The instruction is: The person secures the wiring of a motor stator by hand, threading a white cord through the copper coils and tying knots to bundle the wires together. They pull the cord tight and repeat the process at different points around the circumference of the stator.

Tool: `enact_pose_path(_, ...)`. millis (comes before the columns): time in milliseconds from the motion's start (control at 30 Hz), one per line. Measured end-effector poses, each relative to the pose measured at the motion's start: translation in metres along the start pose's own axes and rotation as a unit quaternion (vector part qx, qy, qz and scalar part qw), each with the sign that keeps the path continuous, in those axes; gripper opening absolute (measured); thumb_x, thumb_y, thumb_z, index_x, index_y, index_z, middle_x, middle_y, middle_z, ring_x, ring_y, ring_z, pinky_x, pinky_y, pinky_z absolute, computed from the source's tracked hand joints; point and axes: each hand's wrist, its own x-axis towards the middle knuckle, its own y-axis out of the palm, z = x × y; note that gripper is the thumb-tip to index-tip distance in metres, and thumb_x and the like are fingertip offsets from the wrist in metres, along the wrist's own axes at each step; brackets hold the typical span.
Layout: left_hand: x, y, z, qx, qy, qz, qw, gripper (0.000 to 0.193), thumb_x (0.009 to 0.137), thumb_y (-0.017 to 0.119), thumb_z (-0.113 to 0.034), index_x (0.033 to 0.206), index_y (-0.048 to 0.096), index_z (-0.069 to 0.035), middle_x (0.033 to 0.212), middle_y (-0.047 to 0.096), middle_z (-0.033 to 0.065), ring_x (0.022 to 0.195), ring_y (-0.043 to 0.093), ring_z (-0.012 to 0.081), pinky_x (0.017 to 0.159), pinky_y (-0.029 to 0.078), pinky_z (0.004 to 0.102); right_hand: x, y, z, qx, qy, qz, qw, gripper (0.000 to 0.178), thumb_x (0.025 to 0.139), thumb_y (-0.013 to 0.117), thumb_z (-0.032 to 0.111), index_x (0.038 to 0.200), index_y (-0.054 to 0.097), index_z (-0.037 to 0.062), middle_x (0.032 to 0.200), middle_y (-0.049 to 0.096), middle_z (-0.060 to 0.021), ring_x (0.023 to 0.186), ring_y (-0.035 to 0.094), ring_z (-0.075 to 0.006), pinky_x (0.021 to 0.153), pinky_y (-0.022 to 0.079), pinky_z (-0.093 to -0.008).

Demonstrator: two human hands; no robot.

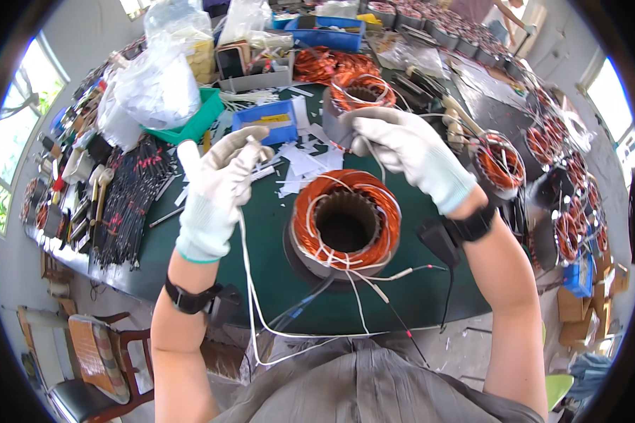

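Note:
A motor stator (346, 224) wound with copper wire stands on the dark green table (268, 233) in front of me, white cord laced around its coil. My left hand (219, 187), in a white knit glove, is raised left of the stator and pinches a white cord (247, 261) that runs down past the table edge. My right hand (406, 151), also gloved, is closed above and right of the stator, gripping the other part of the white cord. Thin leads (395, 275) trail from the stator toward me.
A second stator (360, 95) stands behind my hands, and several more (501, 162) line the right side. A blue tray (267, 121), white paper strips (300, 162), a green tray (197, 120) with plastic bags and a bundle of black sleeves (127, 201) lie left. A chair (95, 359) stands below left.

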Motion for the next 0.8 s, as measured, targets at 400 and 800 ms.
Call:
enact_pose_path(400,0.005,0.022,-0.021,-0.167,0.107,-0.094,0.976,0.024,0.103,0.061,-0.022,0.120,0.064,-0.006,0.097,0.067,0.0021,0.055,0.034,-0.0012,0.045,0.026,0.0162,-0.080,0.021,-0.004,-0.212,-0.138,-0.063,0.965,0.025,0.094,0.063,0.004,0.117,0.071,-0.0034,0.096,0.070,-0.0057,0.082,0.063,-0.0072,0.074,0.051,-0.0229)
enact_pose_path(800,-0.003,0.025,-0.028,-0.183,0.126,-0.057,0.973,0.026,0.104,0.059,-0.021,0.122,0.064,-0.004,0.097,0.068,0.0029,0.056,0.035,-0.0012,0.046,0.027,0.0155,-0.080,0.023,-0.006,-0.235,-0.160,-0.061,0.957,0.024,0.093,0.063,0.003,0.115,0.071,-0.0034,0.093,0.070,-0.0077,0.078,0.062,-0.0082,0.072,0.050,-0.0240)
